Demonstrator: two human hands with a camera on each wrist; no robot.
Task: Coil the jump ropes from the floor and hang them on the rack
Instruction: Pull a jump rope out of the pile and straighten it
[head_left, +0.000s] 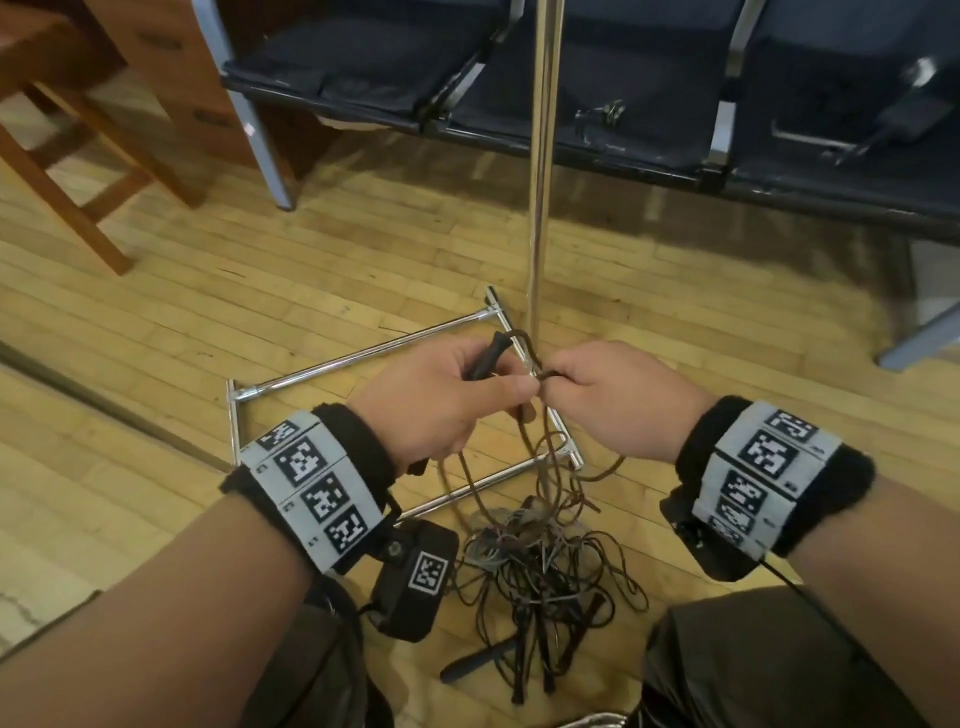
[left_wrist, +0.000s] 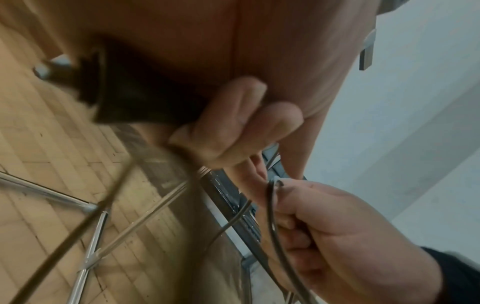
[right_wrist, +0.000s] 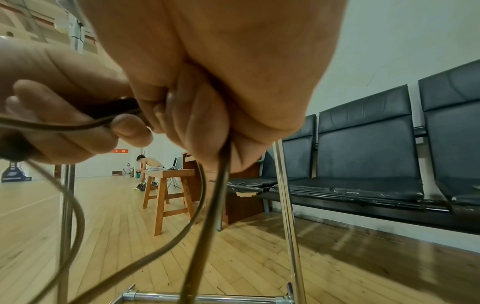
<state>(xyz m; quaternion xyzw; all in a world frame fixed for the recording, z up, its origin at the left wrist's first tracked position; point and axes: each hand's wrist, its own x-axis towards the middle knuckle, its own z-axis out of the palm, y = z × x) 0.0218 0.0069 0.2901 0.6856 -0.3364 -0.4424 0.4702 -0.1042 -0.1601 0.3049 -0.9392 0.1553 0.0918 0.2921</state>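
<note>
My left hand curls around the slim black plastic handle of a jump rope, while my right hand pinches that rope's thin dark brown cord between thumb and fingers, the two hands almost touching above a gymnasium floor. From my right fist the cord drops in loose loops towards the floor; the left wrist view shows it arching over my right knuckles. Below my wrists, a tangled heap of dark cords and black handles lies on the pale wooden plank floor, between my knees. Just beyond the hands stands the chrome tubular rack: its rectangular base frame rests flat on the boards and its upright pole rises out of the head view. Behind the rack runs a row of black padded bench seats on metal legs. A wooden stool stands at the far left. Both my wrists wear black bands with printed square markers.
</note>
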